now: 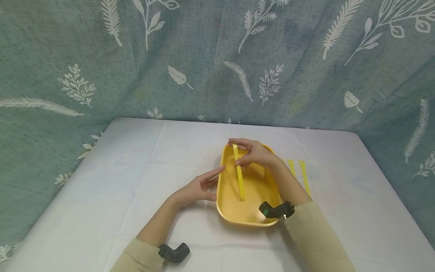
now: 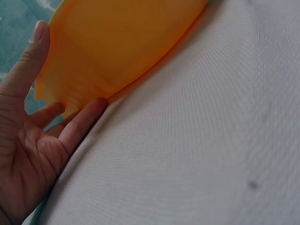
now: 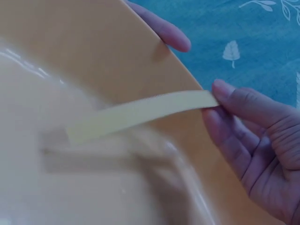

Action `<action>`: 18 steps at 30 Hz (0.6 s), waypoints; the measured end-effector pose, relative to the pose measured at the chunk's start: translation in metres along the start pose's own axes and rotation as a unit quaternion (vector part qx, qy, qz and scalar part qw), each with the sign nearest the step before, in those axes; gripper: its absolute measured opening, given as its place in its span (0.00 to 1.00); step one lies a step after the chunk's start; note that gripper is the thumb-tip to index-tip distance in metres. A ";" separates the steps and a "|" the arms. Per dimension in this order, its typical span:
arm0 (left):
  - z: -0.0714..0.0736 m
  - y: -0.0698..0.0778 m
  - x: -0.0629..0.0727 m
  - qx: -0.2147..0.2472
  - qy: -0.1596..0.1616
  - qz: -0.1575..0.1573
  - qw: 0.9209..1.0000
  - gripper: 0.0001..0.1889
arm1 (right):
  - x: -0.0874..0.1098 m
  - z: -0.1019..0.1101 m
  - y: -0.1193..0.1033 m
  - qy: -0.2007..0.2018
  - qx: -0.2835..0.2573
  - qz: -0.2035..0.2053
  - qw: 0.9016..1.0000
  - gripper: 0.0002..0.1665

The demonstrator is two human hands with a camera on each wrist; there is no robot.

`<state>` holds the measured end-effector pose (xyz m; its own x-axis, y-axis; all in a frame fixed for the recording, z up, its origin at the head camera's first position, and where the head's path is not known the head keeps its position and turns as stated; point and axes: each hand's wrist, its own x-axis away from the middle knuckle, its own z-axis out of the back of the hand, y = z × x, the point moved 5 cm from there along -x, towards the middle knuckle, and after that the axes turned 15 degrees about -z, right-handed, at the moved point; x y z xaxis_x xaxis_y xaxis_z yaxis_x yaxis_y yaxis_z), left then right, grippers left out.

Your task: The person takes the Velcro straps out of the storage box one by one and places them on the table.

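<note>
A yellow-orange oval tray (image 1: 256,185) with raised walls sits on the white-covered table. My right hand (image 1: 253,153) is over its far end, pinching one end of a flat yellow strip (image 1: 240,183) between thumb and fingers. In the right wrist view the strip (image 3: 140,110) bends slightly and hangs over the tray's inside, its shadow on the bottom. My left hand (image 1: 195,190) touches the tray's left outer side, thumb and fingers spread along the wall. From the left wrist, several fingertips meet the outer wall (image 2: 122,42).
More yellow strips (image 1: 304,173) lie to the right of the tray, partly hidden by the right forearm. Behind the table hangs a green leaf-patterned cloth (image 1: 204,68). Black wrist cameras (image 1: 174,253) sit near both sleeves.
</note>
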<state>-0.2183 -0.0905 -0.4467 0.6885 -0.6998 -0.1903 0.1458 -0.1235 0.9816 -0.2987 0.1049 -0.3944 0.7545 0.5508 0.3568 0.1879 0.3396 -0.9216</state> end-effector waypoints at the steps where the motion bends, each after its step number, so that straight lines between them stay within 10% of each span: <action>1: 0.000 0.000 0.000 -0.001 0.000 0.000 1.000 0.46 | 0.001 0.000 -0.002 0.000 0.001 0.006 1.000 0.46; 18: 0.001 -0.002 -0.001 -0.007 0.002 -0.004 1.000 0.48 | 0.022 0.019 -0.023 0.033 0.029 0.025 0.999 0.46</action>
<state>-0.2194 -0.0903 -0.4486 0.6899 -0.6965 -0.1974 0.1601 -0.1192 0.9799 -0.2989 0.1237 -0.3624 0.8021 0.5180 0.2972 0.1128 0.3572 -0.9272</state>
